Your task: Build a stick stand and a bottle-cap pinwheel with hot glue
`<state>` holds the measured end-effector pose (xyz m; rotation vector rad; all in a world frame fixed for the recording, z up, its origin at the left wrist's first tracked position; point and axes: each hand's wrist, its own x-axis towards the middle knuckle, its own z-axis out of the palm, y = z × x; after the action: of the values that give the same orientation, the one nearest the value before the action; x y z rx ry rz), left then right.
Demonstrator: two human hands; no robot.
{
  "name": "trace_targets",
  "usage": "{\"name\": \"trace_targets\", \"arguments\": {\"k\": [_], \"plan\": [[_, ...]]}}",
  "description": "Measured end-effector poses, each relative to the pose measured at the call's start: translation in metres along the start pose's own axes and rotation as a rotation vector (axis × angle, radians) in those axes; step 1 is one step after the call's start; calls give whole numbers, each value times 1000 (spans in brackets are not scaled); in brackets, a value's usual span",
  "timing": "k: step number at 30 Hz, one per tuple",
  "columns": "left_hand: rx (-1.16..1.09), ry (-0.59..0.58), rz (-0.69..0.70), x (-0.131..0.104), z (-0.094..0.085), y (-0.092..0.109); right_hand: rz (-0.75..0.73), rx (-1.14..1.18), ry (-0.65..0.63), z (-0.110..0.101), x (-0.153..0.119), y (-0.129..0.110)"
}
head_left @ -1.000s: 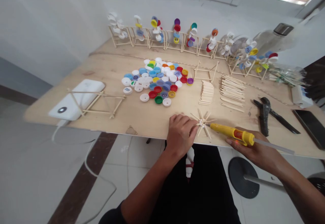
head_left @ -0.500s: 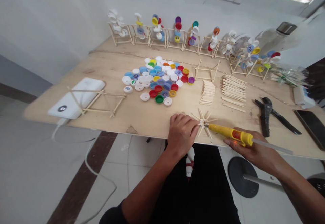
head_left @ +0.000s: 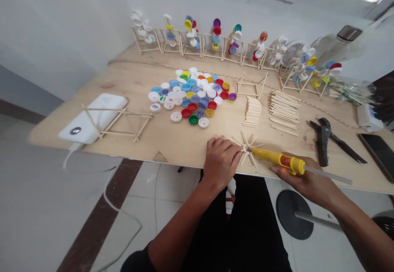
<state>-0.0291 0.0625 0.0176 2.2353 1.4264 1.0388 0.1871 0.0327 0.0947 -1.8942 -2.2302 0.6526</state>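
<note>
Near the table's front edge lies a star of thin wooden sticks (head_left: 253, 158), with white bits at its centre. My left hand (head_left: 222, 160) is closed at the star's left side, its fingertips pinching a stick there. In my right hand (head_left: 303, 177) is a yellow glue gun (head_left: 269, 157), its tip pointing left and touching or just over the star's centre. A clear glue stick (head_left: 328, 174) sticks out of the gun's back end. The glue gun partly hides the right side of the star.
Coloured bottle caps (head_left: 193, 103) lie mid-table. Sticks (head_left: 283, 109) and a stick frame (head_left: 250, 84) are behind the star. Black cutters (head_left: 324, 140) and a phone (head_left: 377, 153) lie right; a power bank (head_left: 95, 116) sits left. Cap wheels on frames (head_left: 192, 50) line the back.
The glue gun has shifted very slightly, with its tip a little lower at the star's centre. My left hand holds the same place.
</note>
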Motion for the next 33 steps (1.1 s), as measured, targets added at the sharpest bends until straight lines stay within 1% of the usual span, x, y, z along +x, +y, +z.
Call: {"name": "trace_targets", "arguments": {"k": [4, 9, 12, 22, 29, 33], "plan": [[8, -11, -5, 0, 0, 0, 28, -3, 17, 0, 1, 0], [9, -9, 1, 1, 0, -1, 7, -41, 30, 0, 2, 0], [10, -7, 3, 1, 0, 0, 22, -56, 40, 0, 3, 1], [12, -6, -8, 0, 0, 1, 36, -56, 10, 0, 3, 2], [8, -8, 1, 0, 0, 0, 22, -85, 69, -2, -1, 5], [11, 0, 8, 0, 1, 0, -2, -103, 66, -3, -2, 8]]}}
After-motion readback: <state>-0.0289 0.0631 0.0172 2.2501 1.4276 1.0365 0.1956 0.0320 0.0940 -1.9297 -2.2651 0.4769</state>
